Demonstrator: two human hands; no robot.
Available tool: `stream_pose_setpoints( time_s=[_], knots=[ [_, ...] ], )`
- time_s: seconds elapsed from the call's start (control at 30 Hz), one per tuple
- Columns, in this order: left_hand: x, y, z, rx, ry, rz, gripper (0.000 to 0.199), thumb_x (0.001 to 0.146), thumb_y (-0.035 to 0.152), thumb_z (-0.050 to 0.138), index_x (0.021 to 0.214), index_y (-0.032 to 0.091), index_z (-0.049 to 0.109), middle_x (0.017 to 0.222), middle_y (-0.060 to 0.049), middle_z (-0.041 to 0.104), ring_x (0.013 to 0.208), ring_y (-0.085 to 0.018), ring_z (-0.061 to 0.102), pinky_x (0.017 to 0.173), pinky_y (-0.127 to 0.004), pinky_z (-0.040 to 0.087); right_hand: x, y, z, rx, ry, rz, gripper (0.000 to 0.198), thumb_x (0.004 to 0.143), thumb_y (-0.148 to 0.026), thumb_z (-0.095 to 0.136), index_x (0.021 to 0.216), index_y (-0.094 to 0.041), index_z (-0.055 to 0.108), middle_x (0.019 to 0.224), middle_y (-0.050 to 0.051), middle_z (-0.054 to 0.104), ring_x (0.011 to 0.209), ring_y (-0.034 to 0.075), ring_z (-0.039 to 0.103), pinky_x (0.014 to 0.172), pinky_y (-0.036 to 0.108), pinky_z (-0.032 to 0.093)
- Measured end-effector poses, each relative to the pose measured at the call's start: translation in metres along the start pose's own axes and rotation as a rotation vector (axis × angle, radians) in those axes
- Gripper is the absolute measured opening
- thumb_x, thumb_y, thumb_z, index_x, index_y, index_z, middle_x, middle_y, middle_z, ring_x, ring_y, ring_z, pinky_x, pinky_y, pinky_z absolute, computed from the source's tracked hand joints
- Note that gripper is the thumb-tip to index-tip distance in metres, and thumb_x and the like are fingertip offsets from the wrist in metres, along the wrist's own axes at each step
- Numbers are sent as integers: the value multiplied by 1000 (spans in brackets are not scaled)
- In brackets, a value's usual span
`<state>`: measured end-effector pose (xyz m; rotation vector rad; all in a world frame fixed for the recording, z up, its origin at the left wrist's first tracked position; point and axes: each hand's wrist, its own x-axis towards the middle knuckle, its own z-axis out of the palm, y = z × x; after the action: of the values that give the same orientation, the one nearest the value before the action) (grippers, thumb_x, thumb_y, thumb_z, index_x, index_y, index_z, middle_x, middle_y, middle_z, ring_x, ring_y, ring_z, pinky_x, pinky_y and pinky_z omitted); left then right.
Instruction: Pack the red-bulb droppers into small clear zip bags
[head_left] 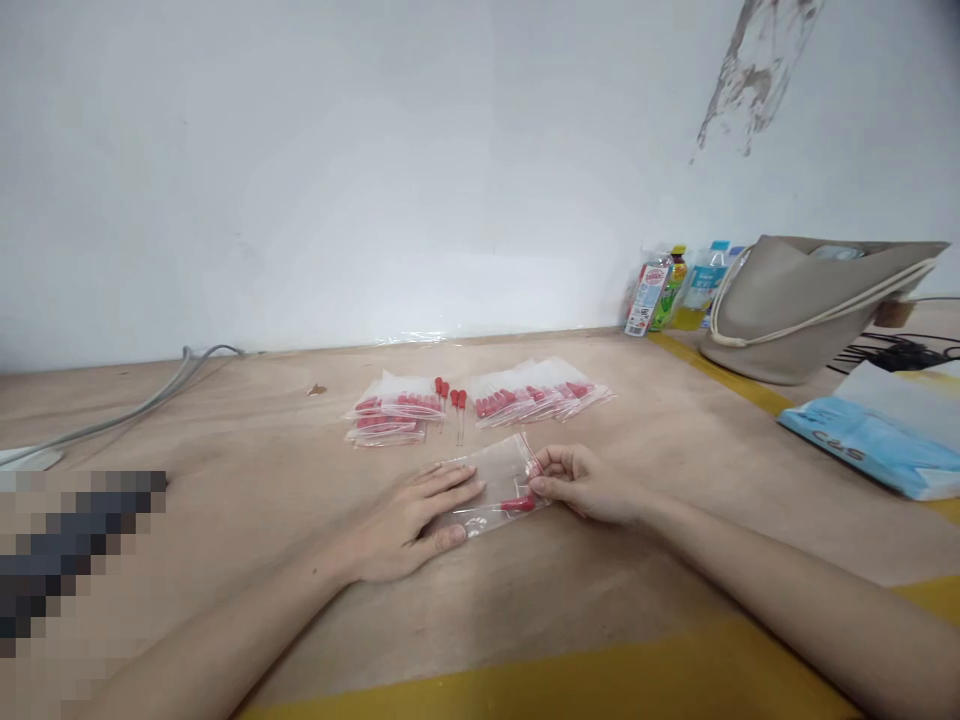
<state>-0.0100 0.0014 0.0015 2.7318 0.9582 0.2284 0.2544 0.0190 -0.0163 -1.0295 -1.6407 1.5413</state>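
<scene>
Bright, diffuse light bathes the pale wall (360, 180) beyond the bare right hand (581, 483) and glints on the clear plastic zip bag (501, 468) in its grip, while coarse pixelation hides a dark elongated shape (75, 550) far left.

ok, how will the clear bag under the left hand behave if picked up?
The clear bag is probably floppy, since it looks like thin, see-through film. Likely light: the red piece showing at its right end is small. Possibly slippery, given the shiny surface.
</scene>
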Motion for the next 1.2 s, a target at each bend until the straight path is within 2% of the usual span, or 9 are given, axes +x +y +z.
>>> stream_pose_setpoints(
  time_s=[0.13, 0.3, 0.37, 0.47, 0.57, 0.67, 0.77, 0.93, 1.2],
  knots=[
    [-2, 2, 1, -77, 83, 5, 46, 88, 39, 46, 130, 23, 35, 137, -6, 37, 125, -23, 34, 101, -40, 32, 2, 1, -3, -23, 133, 22, 37, 65, -38, 67, 89, -18, 47, 58, -5, 53, 46, 6, 40, 47, 20, 30],
    [-2, 2, 3, -165, 130, 24, 22, 88, 34, 47, 104, 20, 46, 131, -9, 43, 122, -23, 38, 96, -37, 37, 14, -11, -11, -396, 501, -315, 18, 71, -28, 57, 85, -17, 53, 65, -2, 52, 53, 9, 44, 51, 22, 35],
    [-2, 2, 3, -185, 129, 21, 16, 89, 32, 45, 99, 20, 46, 129, -9, 45, 120, -22, 39, 95, -36, 37, 27, -20, -13, -621, 544, -431, 8, 72, -22, 53, 76, -16, 57, 65, 0, 53, 57, 10, 47, 55, 23, 36],
    [-1, 3, 2, -199, 110, 2, 12, 91, 28, 40, 94, 20, 48, 127, -7, 47, 121, -21, 39, 95, -36, 36, 57, -33, -9, -899, 510, -494, 14, 72, -15, 50, 73, -15, 63, 75, 5, 58, 69, 13, 53, 66, 24, 39],
    [-1, 5, -1, -212, 98, 15, 12, 92, 27, 38, 93, 20, 49, 127, -7, 47, 122, -20, 37, 98, -37, 34, 93, -40, 2, -1096, 416, -374, 22, 75, -16, 46, 79, -16, 68, 82, 7, 62, 79, 15, 55, 74, 24, 39],
    [0, 7, -3, -219, 79, 42, 15, 93, 25, 35, 93, 20, 49, 127, -7, 48, 123, -20, 37, 102, -38, 30, 124, -41, 16, -1197, 409, -205, 26, 80, -27, 44, 86, -18, 68, 91, 8, 65, 87, 18, 57, 76, 27, 38],
    [-1, 6, -3, -217, 83, 57, 17, 93, 24, 33, 95, 20, 50, 127, -6, 48, 124, -19, 36, 103, -38, 28, 144, -37, 26, -1202, 436, -95, 33, 80, -39, 44, 86, -16, 67, 89, 12, 66, 85, 23, 59, 74, 32, 39],
    [-3, 5, 0, -180, 104, 45, 14, 91, 26, 40, 100, 20, 49, 130, -7, 46, 123, -21, 37, 100, -39, 33, 153, -28, 32, -1193, 476, 2, 34, 79, -41, 42, 83, -16, 66, 90, 12, 66, 87, 25, 59, 78, 38, 36],
    [-3, 1, 1, -92, 82, 49, 34, 90, 27, 41, 124, 23, 43, 133, -6, 42, 125, -21, 35, 104, -40, 30, 149, -28, 33, -1128, 578, 89, 34, 81, -37, 39, 96, -17, 62, 104, 13, 61, 95, 24, 56, 82, 38, 32]
  ],
)
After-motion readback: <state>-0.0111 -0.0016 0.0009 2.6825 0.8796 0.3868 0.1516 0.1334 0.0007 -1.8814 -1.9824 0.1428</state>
